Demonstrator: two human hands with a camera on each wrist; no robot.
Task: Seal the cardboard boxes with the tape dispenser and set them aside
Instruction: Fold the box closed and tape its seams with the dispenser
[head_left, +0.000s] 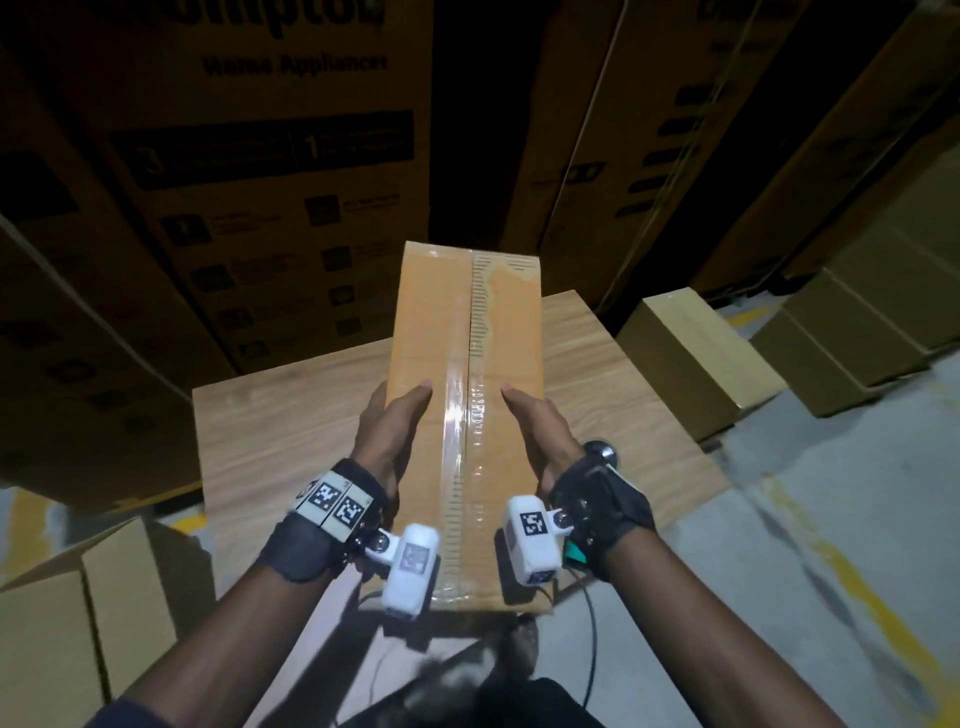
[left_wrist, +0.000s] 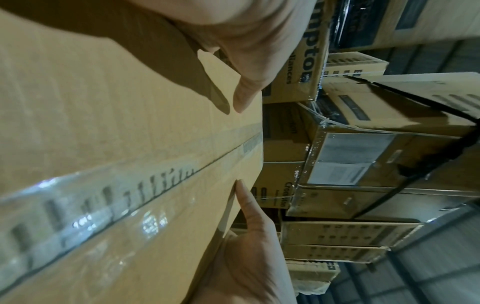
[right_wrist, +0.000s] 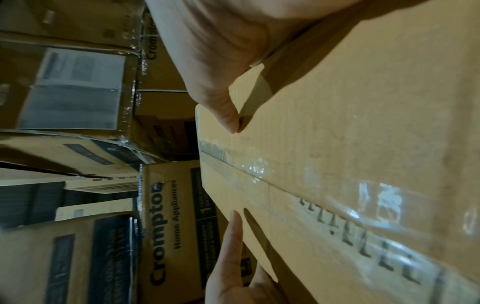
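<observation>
Head view showed a long cardboard box (head_left: 465, 395) held above a wooden table (head_left: 270, 431), its long axis pointing away from the person. Clear tape (head_left: 453, 415) ran the full length of the top seam. The left hand (head_left: 387, 431) clasped the box's left edge, thumb laid flat on the top face, the other fingers wrapped out of sight down the side. The right hand (head_left: 540, 431) mirrored it on the right edge, thumb likewise on top. Both forearms were extended forward, roughly parallel. Whether the box's underside touched the table could not be determined. Plain cartons (head_left: 696, 358) stood on the floor to the right; printed appliance cartons (head_left: 270, 171) were stacked behind.
</observation>
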